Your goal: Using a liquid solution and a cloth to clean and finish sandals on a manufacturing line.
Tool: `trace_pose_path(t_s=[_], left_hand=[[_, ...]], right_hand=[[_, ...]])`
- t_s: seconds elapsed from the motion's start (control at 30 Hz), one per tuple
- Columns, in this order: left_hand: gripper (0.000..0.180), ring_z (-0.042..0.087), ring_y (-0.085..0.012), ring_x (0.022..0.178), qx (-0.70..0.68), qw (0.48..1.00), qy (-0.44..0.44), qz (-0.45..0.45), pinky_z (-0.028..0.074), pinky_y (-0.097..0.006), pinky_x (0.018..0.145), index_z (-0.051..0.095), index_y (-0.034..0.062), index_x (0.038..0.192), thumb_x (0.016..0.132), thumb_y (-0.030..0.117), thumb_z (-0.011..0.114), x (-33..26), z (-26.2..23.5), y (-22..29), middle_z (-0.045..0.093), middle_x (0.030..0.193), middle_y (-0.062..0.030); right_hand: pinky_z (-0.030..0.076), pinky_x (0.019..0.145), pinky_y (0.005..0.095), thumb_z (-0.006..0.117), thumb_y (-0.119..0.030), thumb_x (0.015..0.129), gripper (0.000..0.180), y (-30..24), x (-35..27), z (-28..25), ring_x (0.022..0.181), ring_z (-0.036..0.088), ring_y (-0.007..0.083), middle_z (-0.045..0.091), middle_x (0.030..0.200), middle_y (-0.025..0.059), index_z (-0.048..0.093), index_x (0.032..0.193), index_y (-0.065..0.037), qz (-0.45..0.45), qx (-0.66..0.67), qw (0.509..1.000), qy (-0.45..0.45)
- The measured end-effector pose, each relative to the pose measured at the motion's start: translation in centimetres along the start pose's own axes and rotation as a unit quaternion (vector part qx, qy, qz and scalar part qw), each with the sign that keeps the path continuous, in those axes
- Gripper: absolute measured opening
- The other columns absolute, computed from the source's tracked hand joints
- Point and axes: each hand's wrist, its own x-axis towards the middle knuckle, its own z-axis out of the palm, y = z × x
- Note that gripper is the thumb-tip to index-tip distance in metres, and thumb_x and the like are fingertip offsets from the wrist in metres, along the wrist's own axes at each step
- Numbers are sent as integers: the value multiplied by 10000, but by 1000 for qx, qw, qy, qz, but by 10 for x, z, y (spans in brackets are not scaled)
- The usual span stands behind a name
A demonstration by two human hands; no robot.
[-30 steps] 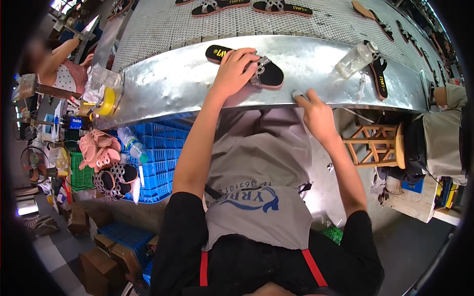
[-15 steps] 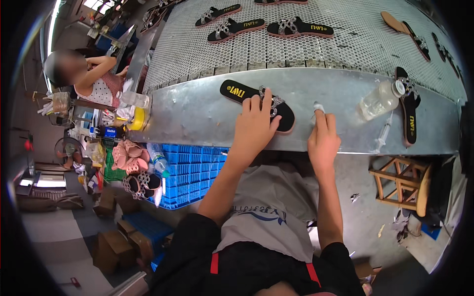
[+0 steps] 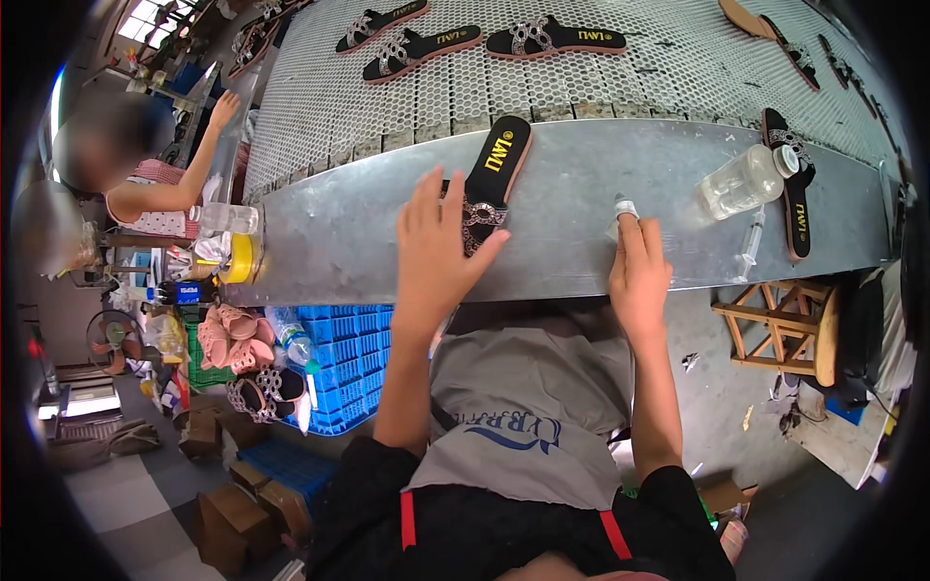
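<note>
A black sandal [image 3: 499, 160] with a sparkling cut-out strap lies on the metal bench edge, its heel pointing away from me. My left hand [image 3: 433, 242] is over its left front side with fingers and thumb spread, hiding part of the strap and toe; whether it touches the sandal is unclear. To the right, my right hand [image 3: 639, 266] pinches a small whitish wad [image 3: 625, 206], which looks like cloth, at the metal surface. Farther right, a clear bottle [image 3: 741, 184] leans beside a syringe [image 3: 751, 242] and another black sandal [image 3: 799, 208].
Several sandals, one a black sandal [image 3: 557, 39], lie on the perforated mesh surface [image 3: 620, 87] beyond the metal strip. Below the bench at left are a blue crate [image 3: 344, 353] and pink shoes [image 3: 232, 334]. A wooden stool [image 3: 785, 329] stands at right. Co-workers sit at far left.
The sandal has turned so its heel points away instead of left. My left hand has moved left and spread its fingers. My right hand still pinches the wad. A co-worker's arm has risen.
</note>
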Motion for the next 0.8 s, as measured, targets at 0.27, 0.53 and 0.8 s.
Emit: trace_pose_path(t_s=[0.27,0.53,0.8], left_hand=[[481,442,-335,1366,-61,976,-165,131,369,-504,1062,641,66,1212,733,112,664,-28,-14,-46,586,1359,-86],[550,431,-337,1381,-91,979,-116,138,316,-553,1102,660,45,1167,632,170,628,-40,-12,-46,585,1369,-87],[496,470,-329,1351,-115,979,-88,143,339,-545,1083,681,62,1175,698,190,632,-42,-9,-51,622,1327,-82]], right_hand=[[523,596,427,593,63,790,446,-34,-2,-9,766,642,349,579,1039,101,641,1211,-76,-67,5,994,-84],[530,573,377,646,-16,713,461,-92,-29,12,739,674,258,578,982,76,682,1160,-124,-131,-67,973,-175],[526,535,389,601,-4,765,369,-41,-10,5,654,648,268,570,912,72,710,1091,-137,-27,-229,973,-36]])
